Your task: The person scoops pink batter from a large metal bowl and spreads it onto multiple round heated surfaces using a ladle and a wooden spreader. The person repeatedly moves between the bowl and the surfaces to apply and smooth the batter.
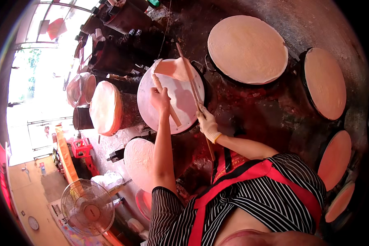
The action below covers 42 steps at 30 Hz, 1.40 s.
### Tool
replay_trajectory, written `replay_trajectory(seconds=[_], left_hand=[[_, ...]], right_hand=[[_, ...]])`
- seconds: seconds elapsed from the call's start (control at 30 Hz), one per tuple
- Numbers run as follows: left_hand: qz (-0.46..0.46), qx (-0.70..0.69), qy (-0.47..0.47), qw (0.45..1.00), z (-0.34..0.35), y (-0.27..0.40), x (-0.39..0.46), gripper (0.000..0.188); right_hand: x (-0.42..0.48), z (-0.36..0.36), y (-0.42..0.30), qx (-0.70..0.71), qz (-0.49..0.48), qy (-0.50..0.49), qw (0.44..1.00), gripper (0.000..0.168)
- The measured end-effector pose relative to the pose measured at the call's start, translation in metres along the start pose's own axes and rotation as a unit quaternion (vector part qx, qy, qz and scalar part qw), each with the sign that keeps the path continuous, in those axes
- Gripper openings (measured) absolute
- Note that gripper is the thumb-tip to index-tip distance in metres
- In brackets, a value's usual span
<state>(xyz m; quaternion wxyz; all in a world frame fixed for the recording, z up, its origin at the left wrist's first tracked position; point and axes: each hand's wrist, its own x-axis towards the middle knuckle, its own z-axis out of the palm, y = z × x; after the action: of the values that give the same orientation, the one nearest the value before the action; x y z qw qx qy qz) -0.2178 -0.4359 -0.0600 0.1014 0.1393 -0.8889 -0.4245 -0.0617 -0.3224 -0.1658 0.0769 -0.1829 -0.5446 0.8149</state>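
My left hand [160, 99], bare, is closed around a short wooden rod [174, 116] whose upper end looks pale and rough. It is above a round, pale flat pan [147, 104]. Over the pan's far side hangs a thin, pale sheet [172, 69], possibly dough; its right edge meets a long, thin wooden stick [189, 72], possibly a pair. My right hand [208, 123], in a knitted white glove, grips that stick beside the pan's right rim. Whether the sheet is fixed to the stick or to the rod cannot be told.
Large round pans with pale tops stand around: one at upper right [247, 49], others at right [325, 83] and lower right [334, 160], one at left [104, 107], another at lower left [138, 160]. A fan [88, 207] and a red plastic stool [81, 147] stand left.
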Motion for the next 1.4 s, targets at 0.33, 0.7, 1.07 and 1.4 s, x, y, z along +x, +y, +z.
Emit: replay_trajectory(seconds=[0.33, 0.7, 1.07, 1.4], left_hand=[[0.083, 0.064, 0.173, 0.979, -0.050, -0.050, 0.009, 0.025], [-0.112, -0.445, 0.059, 0.887, -0.109, -0.029, -0.130, 0.023], [-0.164, -0.346, 0.000, 0.924, -0.092, -0.074, -0.265, 0.022], [-0.232, -0.468, 0.084, 0.848, -0.062, -0.070, -0.278, 0.036]], right_hand=[[0.038, 0.002, -0.083, -0.103, 0.126, -0.207, 0.965, 0.040], [0.031, 0.025, -0.022, -0.172, -0.021, -0.110, 0.979, 0.036], [0.054, -0.037, -0.030, -0.219, -0.080, -0.104, 0.967, 0.041], [0.100, 0.039, -0.070, -0.366, 0.011, -0.299, 0.881, 0.041]])
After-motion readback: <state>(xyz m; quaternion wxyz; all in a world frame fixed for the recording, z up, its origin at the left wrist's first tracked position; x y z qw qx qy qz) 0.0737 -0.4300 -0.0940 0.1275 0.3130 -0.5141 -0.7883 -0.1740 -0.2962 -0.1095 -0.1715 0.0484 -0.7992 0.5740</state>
